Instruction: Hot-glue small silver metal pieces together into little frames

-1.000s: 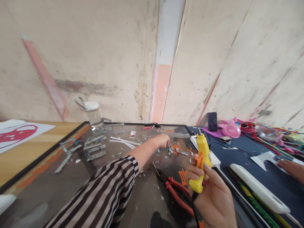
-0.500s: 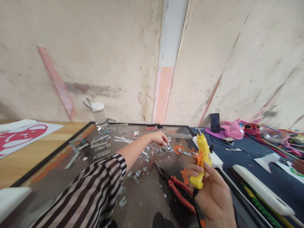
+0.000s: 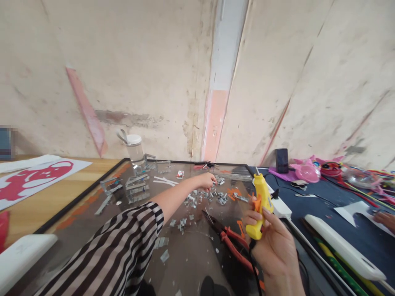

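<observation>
My right hand (image 3: pixel 273 242) is wrapped around a yellow hot glue gun (image 3: pixel 261 197), held nozzle up, with its orange trigger under the fingers and a black cord hanging below. Stretched out over the table, my left hand (image 3: pixel 206 181) has its fingers pinched together beside a heap of small grey pieces (image 3: pixel 217 197). Whatever the pinch holds is too small to make out. Red-handled pliers (image 3: pixel 231 240) lie between my two hands. Several small assembled grey frames (image 3: pixel 137 185) lie to the left of my left arm.
A lidded clear jar (image 3: pixel 135 152) stands at the back left. At right are a phone (image 3: pixel 282 160), pink plastic items (image 3: pixel 308 170) and a white bar (image 3: pixel 344 246). A red-and-white paper cutout (image 3: pixel 46 176) lies far left. Another person's hand (image 3: pixel 385 220) shows at the right edge.
The view has turned slightly left, so the scene sits farther right. My left fingers have drawn into a tighter pinch near the grey pieces. The glue gun stays in my right hand.
</observation>
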The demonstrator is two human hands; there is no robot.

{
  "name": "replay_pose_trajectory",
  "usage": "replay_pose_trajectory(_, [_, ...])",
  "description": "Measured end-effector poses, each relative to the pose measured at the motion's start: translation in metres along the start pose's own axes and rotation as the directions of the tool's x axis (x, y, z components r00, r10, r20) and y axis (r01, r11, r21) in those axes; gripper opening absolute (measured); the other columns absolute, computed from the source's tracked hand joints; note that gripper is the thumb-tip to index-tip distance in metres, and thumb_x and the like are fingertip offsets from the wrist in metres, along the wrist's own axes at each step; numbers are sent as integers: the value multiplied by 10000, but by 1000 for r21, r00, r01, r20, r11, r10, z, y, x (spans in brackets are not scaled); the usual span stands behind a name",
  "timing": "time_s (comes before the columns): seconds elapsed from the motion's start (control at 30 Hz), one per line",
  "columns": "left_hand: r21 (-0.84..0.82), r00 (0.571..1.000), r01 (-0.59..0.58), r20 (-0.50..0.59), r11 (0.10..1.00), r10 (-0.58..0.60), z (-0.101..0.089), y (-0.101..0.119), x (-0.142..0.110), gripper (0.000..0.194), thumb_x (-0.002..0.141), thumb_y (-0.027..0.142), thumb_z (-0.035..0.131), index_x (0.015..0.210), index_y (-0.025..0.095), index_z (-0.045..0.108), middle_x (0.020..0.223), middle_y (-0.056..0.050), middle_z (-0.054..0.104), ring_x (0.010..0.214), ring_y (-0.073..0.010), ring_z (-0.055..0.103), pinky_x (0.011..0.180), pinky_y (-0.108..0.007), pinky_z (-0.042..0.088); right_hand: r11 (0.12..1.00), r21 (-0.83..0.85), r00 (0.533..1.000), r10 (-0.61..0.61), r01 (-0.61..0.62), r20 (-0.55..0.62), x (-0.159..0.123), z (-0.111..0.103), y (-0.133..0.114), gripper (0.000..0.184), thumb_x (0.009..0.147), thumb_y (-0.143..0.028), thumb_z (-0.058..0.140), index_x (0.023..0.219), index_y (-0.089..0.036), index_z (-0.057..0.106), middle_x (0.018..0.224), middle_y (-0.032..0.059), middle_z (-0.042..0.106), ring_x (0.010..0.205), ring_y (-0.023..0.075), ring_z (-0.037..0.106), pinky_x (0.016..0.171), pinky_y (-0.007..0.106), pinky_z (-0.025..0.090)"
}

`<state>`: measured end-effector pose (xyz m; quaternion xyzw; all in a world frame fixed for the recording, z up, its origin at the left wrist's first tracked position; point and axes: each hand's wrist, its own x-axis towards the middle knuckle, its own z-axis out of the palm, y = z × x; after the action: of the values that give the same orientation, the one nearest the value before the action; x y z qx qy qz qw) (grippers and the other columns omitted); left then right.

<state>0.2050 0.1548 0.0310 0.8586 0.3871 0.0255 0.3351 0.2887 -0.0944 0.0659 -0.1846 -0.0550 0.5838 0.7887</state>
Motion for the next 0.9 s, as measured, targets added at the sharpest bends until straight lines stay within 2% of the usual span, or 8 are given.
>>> replay_pose_trajectory(0.13, [158, 995, -90, -39, 983, 97, 10, 1, 1, 344, 646, 32, 551, 960, 153, 620, 905, -47, 674, 787, -176, 643, 676, -243, 510, 1000, -6, 1000, 13, -13, -6, 1, 0, 0, 259, 631, -100, 682, 858, -180, 585, 662, -30, 512, 533, 65, 471, 471, 162, 469])
replay_pose_trajectory(0.23, [276, 985, -157, -31, 948, 172, 19, 2, 4, 347, 579, 30, 605, 897, 166, 638, 975, -61, 670, 936, -215, 610, 798, -260, 479, 1000, 8, 1000, 0, 0, -31, 2, 1, 0, 294, 614, -93, 689, 870, -182, 577, 728, -22, 546, 536, 57, 474, 469, 162, 461])
replay_pose_trajectory(0.37, [371, 977, -198, 5, 907, 212, 29, 3, 12, 337, 566, 56, 620, 873, 188, 660, 987, -67, 680, 958, -227, 608, 827, -263, 465, 999, 7, 999, -32, 33, -38, 2, 2, 0, 331, 603, -80, 694, 891, -185, 570, 824, -6, 580, 544, 53, 478, 471, 174, 460])
replay_pose_trajectory(0.47, [411, 979, -187, 8, 892, 202, 31, 4, 15, 324, 541, 84, 638, 844, 190, 684, 955, -83, 693, 921, -249, 625, 794, -275, 480, 1000, 5, 999, -28, 28, -41, 2, 2, 1, 362, 604, -78, 691, 925, -187, 565, 778, -19, 562, 543, 55, 471, 470, 171, 459])
replay_pose_trajectory(0.7, [430, 984, -119, -73, 895, 165, 33, 7, 0, 239, 529, 106, 636, 745, 178, 710, 914, -114, 697, 893, -280, 632, 737, -309, 491, 1000, 19, 998, -8, 9, -57, 2, 2, 1, 372, 621, -76, 669, 961, -188, 567, 713, -22, 541, 529, 68, 458, 453, 177, 465])
replay_pose_trajectory(0.9, [273, 982, -84, -139, 958, 126, 20, 4, -13, 145, 557, 183, 669, 697, 195, 707, 791, -30, 708, 768, -191, 640, 672, -238, 478, 1000, 22, 1000, 18, -18, -2, 5, -7, 0, 304, 676, -80, 635, 948, -206, 580, 689, -21, 541, 546, 75, 468, 475, 177, 480])
